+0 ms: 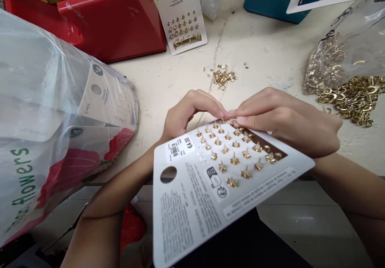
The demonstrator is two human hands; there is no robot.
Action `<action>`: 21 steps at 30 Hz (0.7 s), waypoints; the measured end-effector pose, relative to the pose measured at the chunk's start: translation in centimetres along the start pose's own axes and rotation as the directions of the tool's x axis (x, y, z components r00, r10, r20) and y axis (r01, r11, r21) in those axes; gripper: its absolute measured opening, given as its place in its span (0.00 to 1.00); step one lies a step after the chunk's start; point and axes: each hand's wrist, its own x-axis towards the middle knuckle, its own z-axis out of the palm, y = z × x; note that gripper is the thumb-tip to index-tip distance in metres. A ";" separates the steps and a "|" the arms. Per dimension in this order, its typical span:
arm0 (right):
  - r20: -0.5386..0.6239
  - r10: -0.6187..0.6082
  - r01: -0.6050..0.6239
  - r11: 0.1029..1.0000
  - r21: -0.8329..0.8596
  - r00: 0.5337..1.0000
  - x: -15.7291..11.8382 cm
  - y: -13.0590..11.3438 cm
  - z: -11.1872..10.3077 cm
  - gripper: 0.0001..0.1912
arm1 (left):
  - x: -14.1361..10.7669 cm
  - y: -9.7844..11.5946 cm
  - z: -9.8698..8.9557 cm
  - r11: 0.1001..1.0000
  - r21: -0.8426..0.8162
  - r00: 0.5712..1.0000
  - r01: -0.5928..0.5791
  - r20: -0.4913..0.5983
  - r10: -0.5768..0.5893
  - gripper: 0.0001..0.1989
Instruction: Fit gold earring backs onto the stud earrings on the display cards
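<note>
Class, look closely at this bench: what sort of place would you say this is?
Likely a small workshop carding jewellery: a priced earring card, loose gold studs on the worn bench, and a bag of gold pieces.

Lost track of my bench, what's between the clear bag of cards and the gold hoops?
In the head view, your left hand and right hand are there, holding a card of gold studs.

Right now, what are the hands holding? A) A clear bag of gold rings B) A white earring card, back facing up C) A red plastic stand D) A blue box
B. The left hand and right hand pinch the edge of the white earring card, printed back showing.
</note>
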 end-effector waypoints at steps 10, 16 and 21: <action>0.075 -0.081 0.081 0.997 0.011 0.994 0.7 -0.7 -1.3 0.11 | 1.0 -0.9 -0.6 0.979 0.001 0.978 -0.206 0.035 0.206 0.11; 0.106 0.167 -0.186 0.961 0.205 0.980 0.5 -0.2 -0.8 0.04 | 0.6 -0.8 -0.4 0.990 0.019 0.990 -0.141 0.014 0.141 0.07; 0.254 0.308 -0.379 0.871 0.311 0.917 0.9 -0.6 -1.7 0.05 | 0.6 -1.1 -0.4 0.984 0.054 0.985 -0.171 -0.013 0.172 0.10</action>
